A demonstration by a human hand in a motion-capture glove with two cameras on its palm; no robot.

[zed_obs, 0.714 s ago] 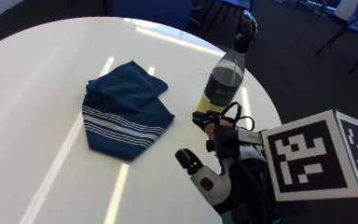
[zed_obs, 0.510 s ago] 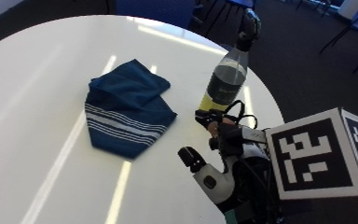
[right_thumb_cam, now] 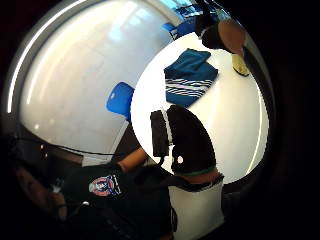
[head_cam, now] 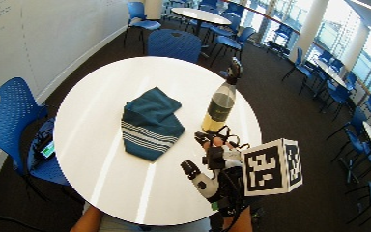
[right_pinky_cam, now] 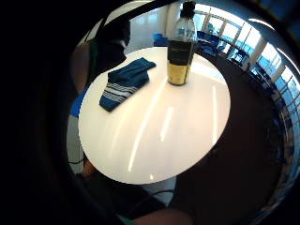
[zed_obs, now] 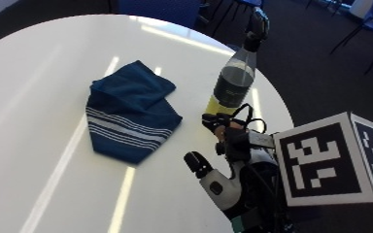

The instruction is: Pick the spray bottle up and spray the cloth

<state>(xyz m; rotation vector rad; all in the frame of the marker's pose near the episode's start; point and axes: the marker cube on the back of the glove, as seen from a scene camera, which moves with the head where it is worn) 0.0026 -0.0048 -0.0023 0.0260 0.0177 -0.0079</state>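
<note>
Spray bottle: upright near the edge of the round white table. Clear body, black trigger head, dark label around the middle, yellow liquid filling roughly the lower portion.

Cloth: dark blue, white stripes across one end, folded and slightly rumpled; lies flat on the table beside the bottle, not touching it.

Gloved right hand: over the table just short of the bottle's base, fingers spread and extended toward it, nothing held, no contact visible.

Blue chair: beside the table.
</note>
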